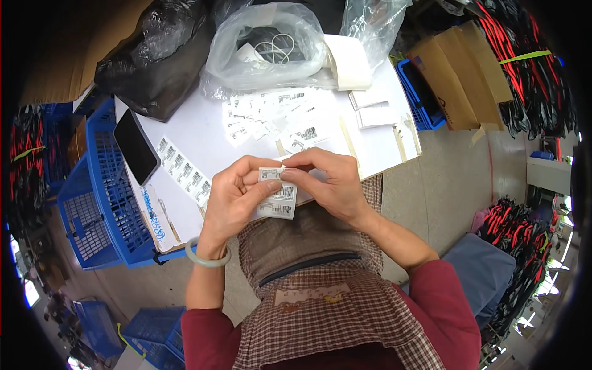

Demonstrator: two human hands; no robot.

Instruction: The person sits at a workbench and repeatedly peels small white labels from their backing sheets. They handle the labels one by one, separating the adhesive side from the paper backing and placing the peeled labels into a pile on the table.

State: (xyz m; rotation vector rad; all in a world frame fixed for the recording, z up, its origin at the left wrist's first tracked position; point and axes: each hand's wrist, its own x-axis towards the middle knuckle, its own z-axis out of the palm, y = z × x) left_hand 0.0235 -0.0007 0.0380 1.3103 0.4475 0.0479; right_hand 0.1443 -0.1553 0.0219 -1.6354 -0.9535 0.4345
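Over the table's near edge, a small strip of white barcode labels [283, 210] is held in front of my apron. My left hand [234, 192] is closed on its left side, the thumb lying across the front. My right hand [336, 187] pinches at the strip's upper right corner, with thumb and index fingertips close to my left fingers. Whether a single label is being lifted there is too small to tell. Just beyond my hands lies a spread of loose barcode labels [256, 117]. A longer label sheet [185, 169] rests to the left.
A black phone [137, 148] lies along the table's left side, beside a blue basket [108, 166]. Farther back are a clear plastic bag [221, 61] with a white cord inside, a black bag [151, 80] and small white stacks [377, 116]. A cardboard box [459, 77] stands right.
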